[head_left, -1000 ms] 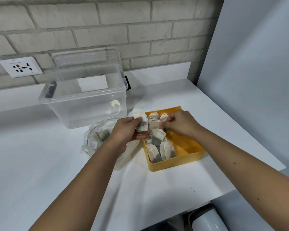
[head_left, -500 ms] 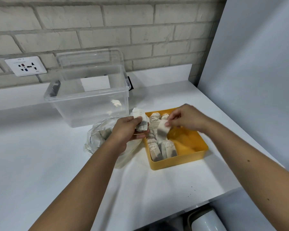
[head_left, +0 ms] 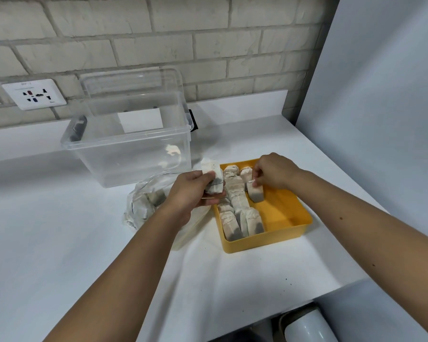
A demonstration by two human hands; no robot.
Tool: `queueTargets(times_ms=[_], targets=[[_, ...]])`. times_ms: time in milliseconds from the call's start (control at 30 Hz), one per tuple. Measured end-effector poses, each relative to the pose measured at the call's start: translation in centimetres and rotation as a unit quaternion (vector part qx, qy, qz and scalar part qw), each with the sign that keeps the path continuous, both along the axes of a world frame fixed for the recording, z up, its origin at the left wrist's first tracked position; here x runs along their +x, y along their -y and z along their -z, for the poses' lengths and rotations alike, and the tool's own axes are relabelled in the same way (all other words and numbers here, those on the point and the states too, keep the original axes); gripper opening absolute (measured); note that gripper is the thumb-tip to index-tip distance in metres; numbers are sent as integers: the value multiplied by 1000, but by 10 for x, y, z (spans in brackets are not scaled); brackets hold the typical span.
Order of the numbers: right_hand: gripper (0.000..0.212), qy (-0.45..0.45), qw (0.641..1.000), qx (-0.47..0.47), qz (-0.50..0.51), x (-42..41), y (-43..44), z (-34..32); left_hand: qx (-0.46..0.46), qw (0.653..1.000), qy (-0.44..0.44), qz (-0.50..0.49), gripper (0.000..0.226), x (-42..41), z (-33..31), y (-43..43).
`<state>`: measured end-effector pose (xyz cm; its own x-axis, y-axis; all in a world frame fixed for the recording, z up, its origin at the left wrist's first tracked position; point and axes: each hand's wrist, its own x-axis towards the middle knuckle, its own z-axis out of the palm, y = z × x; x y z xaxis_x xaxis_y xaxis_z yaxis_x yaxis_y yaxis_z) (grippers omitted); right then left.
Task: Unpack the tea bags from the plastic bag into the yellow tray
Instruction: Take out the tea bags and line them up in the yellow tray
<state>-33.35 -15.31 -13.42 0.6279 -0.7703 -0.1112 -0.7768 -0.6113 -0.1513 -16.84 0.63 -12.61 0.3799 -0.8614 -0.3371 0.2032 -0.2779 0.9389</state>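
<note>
A: What moved?

B: The right hand (head_left: 273, 171) went lower and a bit right. The white paper tea bag (head_left: 255, 196) it pinches was up over the tray and now stands upright inside the square yellow plastic tray (head_left: 265, 241). The left hand (head_left: 190, 191) hasn't shifted.

A: Surface, room?

B: White countertop (head_left: 59, 243) with a pale painted brick wall (head_left: 208, 33) behind. There's a white wall socket (head_left: 34, 94) at left and a plain grey-blue panel (head_left: 381, 119) on the right. A clear plastic storage box (head_left: 124, 154) stands at the back with its clear lid (head_left: 131, 87) leaning on the wall. A white rounded object (head_left: 309, 327) sits below the counter edge; can't tell what it is.

A: Tray relative to the hands?

B: The tray is right of centre, and the right hand is over its back part. The fingertips are clamped on the top of the tea bag, whose bottom is on the tray floor, just right of the row of tea bags (head_left: 235, 203) filling the left side. The right half of the floor is bare.

A: Left hand?

B: It is curled round a clump of tea bags (head_left: 211, 177), held just off the tray's back-left corner, above the crumpled clear plastic bag (head_left: 143, 206). The bag lies on the counter touching the tray's left wall, with more tea bags inside.
</note>
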Motion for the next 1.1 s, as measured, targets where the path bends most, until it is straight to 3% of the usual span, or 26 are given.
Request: queueTargets(times_ms=[200,567,633,700,767,833,1033,1100], targets=[[13,2,996,-92,16,7,2,11,-3,1000,-8,1,19,0,1,-1],[17,35,993,-101,43,8,-4,21,-11,1000,8,-14,11,-3,2,0],[20,74,991,-95,53,4,-6,14,-11,1000,9,-15,13,-4,2,0],[16,177,980,-68,68,1,-15,1,-14,1000,6,-16,12,-5,3,0],[11,318,944,27,85,0,-31,-13,-19,1000,-6,-17,11,-8,2,0],[15,395,904,139,90,-1,-49,-22,-22,999,-15,-19,13,-12,2,1],[17,402,900,148,77,0,-64,-24,-26,999,-17,17,14,-25,1,3],[13,421,889,160,80,0,-63,-24,-30,998,-23,40,24,-27,0,2]])
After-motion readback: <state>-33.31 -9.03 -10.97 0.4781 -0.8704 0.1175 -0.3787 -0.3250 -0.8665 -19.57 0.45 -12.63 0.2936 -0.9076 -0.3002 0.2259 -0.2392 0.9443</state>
